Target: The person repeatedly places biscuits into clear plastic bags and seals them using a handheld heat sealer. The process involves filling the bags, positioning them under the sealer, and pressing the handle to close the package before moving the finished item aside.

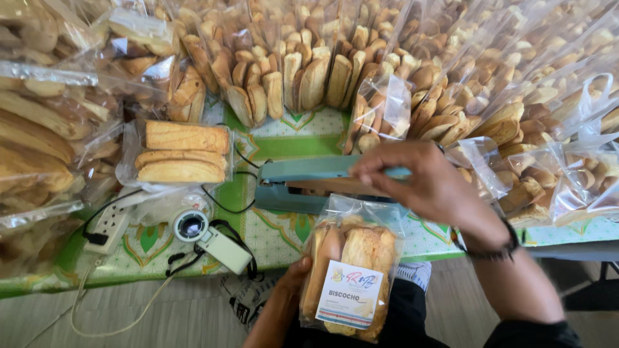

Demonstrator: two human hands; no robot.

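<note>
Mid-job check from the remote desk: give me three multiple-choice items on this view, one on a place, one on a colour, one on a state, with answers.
1. Where is the labelled bag of biscuits?
A. On the power strip
B. Its top at the sealer, its bottom in the left hand
C. On the floor

2. What colour is the sealer?
A. Red
B. Blue-green
C. Yellow

3. How is the right hand placed?
A. On the sealer's arm
B. Hanging off the table
C. Gripping the power strip

Answers: B, the left hand supports the bag from below; B, its body shows blue-green; A, the fingers rest on the arm above the bag's top.
</note>
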